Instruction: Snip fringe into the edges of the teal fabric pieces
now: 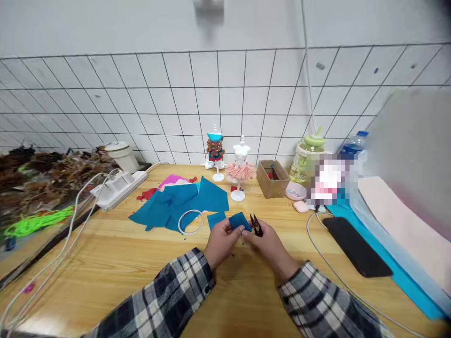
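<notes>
Between my two hands, low over the table, is a small square of dark teal fabric [240, 221]. My left hand [222, 239] pinches its left and lower edge. My right hand [263, 238] has its thumb on the square's lower right corner and also holds a pair of thread snips [256, 225], blades pointing up and away. Another small teal piece [215, 218] lies on the table just beyond my left hand. Further left spreads a pile of larger teal fabric pieces [183, 202], with a white ring [190, 222] on its near edge.
Two small dress-form stands, one with a pink skirt [240, 171] and one in brown and blue [215, 148], stand behind. A cardboard box [272, 179], a green-lidded bottle [309, 157] and a black phone [356, 246] sit rightward. A power strip [120, 188] with trailing cables lies left.
</notes>
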### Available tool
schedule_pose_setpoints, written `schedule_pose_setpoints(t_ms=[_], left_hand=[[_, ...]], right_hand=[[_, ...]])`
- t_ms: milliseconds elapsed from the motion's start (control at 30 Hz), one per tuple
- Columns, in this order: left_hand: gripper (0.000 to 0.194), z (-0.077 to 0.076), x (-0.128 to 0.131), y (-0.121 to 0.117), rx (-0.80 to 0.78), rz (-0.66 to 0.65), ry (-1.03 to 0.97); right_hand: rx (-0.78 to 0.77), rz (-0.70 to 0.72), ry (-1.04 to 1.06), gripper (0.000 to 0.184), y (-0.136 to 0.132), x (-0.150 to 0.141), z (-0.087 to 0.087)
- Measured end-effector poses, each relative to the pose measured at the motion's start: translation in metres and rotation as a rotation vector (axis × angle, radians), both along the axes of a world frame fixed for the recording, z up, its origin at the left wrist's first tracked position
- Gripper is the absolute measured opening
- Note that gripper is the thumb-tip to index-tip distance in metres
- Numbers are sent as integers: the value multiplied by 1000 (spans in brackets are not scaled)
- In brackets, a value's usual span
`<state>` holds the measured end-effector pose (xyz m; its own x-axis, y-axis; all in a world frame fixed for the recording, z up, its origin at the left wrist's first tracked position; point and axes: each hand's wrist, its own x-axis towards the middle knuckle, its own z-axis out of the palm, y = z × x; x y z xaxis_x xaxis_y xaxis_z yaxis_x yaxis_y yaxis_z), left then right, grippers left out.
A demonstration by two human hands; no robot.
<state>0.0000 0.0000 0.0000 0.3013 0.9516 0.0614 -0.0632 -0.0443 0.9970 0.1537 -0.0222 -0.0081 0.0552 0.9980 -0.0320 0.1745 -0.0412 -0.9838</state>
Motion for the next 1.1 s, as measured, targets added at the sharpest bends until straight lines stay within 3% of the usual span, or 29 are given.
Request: schedule_pose_setpoints(t_ms=[133, 300, 700, 933, 1100], left_hand=[[38, 0, 1, 2, -23, 10, 1], [38, 1, 0, 3, -17, 27, 7], [35, 0, -3, 6, -42, 68, 18], [43, 6, -7, 3, -118, -65, -175], [34, 3, -7, 5, -125, -108, -136]], right_hand=[[-24, -62, -2, 30, 3, 1, -5], [-17, -34, 78, 29, 3, 1, -1], [-6, -41, 33, 24, 2, 3, 0], [9, -62, 68, 23, 2, 4, 2], [11, -15, 82, 22, 2, 4, 2]])
